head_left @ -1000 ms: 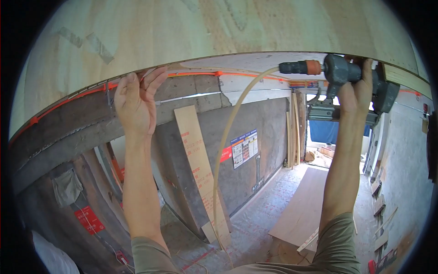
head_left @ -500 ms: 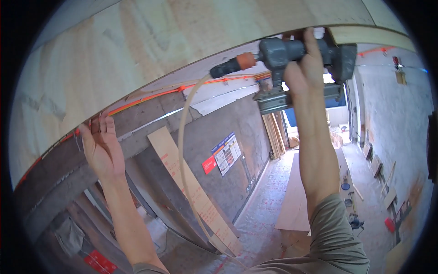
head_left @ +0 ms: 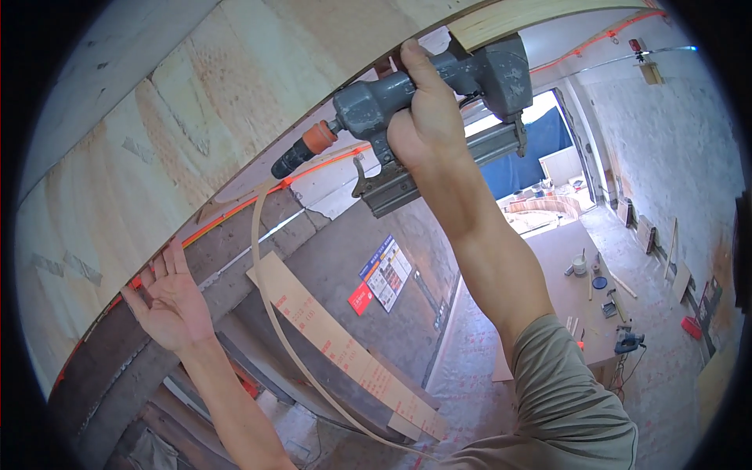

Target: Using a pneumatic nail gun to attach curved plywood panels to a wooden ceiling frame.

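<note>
Overhead runs a large curved plywood panel [head_left: 172, 117]. My left hand [head_left: 168, 301] is flat against its lower edge, fingers spread, holding nothing. My right hand [head_left: 423, 117] grips the handle of a grey pneumatic nail gun [head_left: 462, 86], raised so its nose meets the panel's wooden edge strip [head_left: 533, 16] at the top. A tan air hose [head_left: 270, 313] leaves the gun's orange coupling [head_left: 317, 141] and hangs down in a loop between my arms.
A long brown board [head_left: 345, 348] leans on the grey concrete wall [head_left: 407, 313], beside a wall poster [head_left: 384, 274]. Below right, a flat sheet [head_left: 560, 270] carries small tools and cans. An orange line [head_left: 235, 211] runs along the wall. Boards lean at right.
The nail gun and my right hand have shifted further left and up against the panel edge. My left hand has slid lower and left along the panel's edge.
</note>
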The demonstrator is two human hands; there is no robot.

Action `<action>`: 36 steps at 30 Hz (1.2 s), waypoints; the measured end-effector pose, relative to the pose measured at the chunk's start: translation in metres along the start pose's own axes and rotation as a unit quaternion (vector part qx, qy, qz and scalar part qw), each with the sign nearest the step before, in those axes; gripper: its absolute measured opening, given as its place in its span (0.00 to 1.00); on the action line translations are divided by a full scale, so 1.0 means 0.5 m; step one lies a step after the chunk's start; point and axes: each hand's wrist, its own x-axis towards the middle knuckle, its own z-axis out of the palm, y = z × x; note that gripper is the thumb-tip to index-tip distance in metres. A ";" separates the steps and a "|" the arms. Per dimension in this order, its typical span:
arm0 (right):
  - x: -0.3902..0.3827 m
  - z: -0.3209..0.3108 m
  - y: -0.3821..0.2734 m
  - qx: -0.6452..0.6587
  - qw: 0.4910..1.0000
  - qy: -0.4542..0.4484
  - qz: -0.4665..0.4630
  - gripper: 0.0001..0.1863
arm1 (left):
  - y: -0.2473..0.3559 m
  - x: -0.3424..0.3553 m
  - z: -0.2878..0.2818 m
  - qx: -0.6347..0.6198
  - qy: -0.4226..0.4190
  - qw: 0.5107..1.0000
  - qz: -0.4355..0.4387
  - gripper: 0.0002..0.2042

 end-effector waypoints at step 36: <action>-0.007 -0.009 -0.013 -0.050 0.999 0.003 -0.002 0.14 | -0.130 0.027 0.062 0.222 0.070 0.972 -0.033 0.18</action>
